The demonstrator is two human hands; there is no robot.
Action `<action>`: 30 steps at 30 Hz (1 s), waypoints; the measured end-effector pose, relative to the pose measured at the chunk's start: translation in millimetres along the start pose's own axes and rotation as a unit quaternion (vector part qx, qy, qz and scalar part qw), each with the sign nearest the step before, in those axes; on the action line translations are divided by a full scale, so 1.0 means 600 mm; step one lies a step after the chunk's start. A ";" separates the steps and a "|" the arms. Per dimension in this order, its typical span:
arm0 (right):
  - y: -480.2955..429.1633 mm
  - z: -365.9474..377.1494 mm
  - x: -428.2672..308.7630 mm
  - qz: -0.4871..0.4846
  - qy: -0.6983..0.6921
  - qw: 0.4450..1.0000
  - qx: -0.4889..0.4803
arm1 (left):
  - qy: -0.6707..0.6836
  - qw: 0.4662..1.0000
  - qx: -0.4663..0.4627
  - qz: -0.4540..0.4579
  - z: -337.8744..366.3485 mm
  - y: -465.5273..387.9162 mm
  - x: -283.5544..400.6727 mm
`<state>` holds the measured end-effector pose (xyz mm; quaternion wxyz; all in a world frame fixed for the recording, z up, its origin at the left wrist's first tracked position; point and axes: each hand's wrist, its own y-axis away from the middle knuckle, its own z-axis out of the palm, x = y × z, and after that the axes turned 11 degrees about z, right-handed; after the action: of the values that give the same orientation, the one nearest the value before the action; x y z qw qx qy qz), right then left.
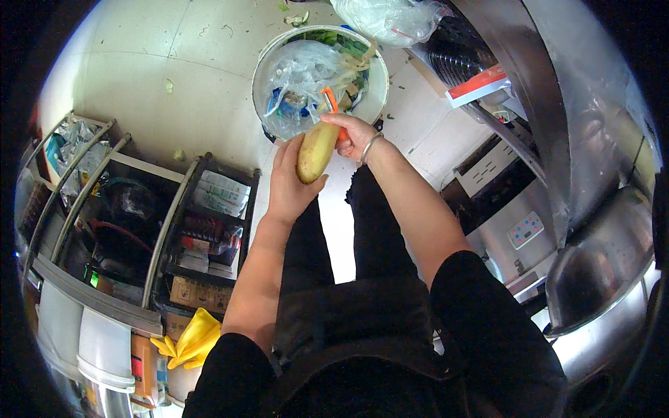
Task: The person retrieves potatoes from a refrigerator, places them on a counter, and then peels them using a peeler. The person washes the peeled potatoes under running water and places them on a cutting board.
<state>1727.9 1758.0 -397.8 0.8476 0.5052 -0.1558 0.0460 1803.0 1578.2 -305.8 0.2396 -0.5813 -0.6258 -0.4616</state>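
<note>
A long, pale yellow potato lies in the grasp of my left hand, whose fingers wrap its left side and lower end. My right hand grips an orange-handled peeler, its blade end pointing up past the top of the potato. The right thumb rests near the potato's upper end. Beneath both hands stands a round white bin holding clear plastic bags, green leaf scraps and other waste. Part of the peeler's handle is hidden by the right hand.
Metal-framed shelves with packages stand at left, with a yellow rubber glove near white containers. At right are a stainless steel appliance with a button panel and a metal basin. Scraps dot the tiled floor; a plastic bag lies beyond.
</note>
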 end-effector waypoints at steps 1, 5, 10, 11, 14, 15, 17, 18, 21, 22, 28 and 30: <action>-0.005 -0.001 0.004 -0.025 -0.002 1.000 -0.016 | -0.005 1.000 -0.007 -0.011 0.001 0.000 -0.006; 0.012 0.039 0.013 -0.078 0.038 0.996 0.019 | 0.210 0.960 -0.077 -0.166 0.001 0.000 -0.032; -0.004 -0.015 0.015 -0.094 0.146 0.984 0.031 | 0.297 0.912 -0.115 -0.259 0.029 0.001 -0.040; -0.012 -0.037 0.015 -0.130 0.187 0.971 0.069 | 0.277 0.916 -0.108 -0.268 0.028 -0.005 -0.035; 0.067 -0.004 0.007 -0.243 0.538 0.728 0.348 | 0.204 0.930 -0.063 -0.299 0.023 -0.018 -0.033; 0.102 0.012 0.020 -0.278 0.604 0.672 0.325 | 0.172 0.942 -0.058 -0.282 0.018 -0.022 -0.031; 0.143 0.023 0.039 -0.339 0.721 0.540 0.270 | 0.109 0.961 -0.044 -0.248 0.012 -0.030 -0.035; 0.149 0.033 0.048 -0.363 0.757 0.487 0.243 | 0.134 0.958 -0.050 -0.247 0.012 -0.032 -0.036; 0.140 0.023 0.032 -0.320 0.779 0.479 0.249 | 0.204 0.945 -0.075 -0.244 0.014 -0.030 -0.036; 0.127 0.010 0.020 -0.308 0.735 0.540 0.271 | 0.211 0.949 -0.050 -0.227 0.020 -0.020 -0.040; 0.131 0.009 0.034 -0.253 0.777 0.484 0.315 | 0.156 0.955 -0.080 -0.240 0.004 -0.017 -0.036; 0.123 0.020 0.061 -0.296 0.778 0.489 0.260 | 0.176 0.948 -0.109 -0.243 0.004 -0.017 -0.044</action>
<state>1742.6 1780.3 -318.9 0.4182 0.4775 0.7449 0.2056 1799.5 1567.8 -331.7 0.1617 -0.3437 -0.6417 -0.6663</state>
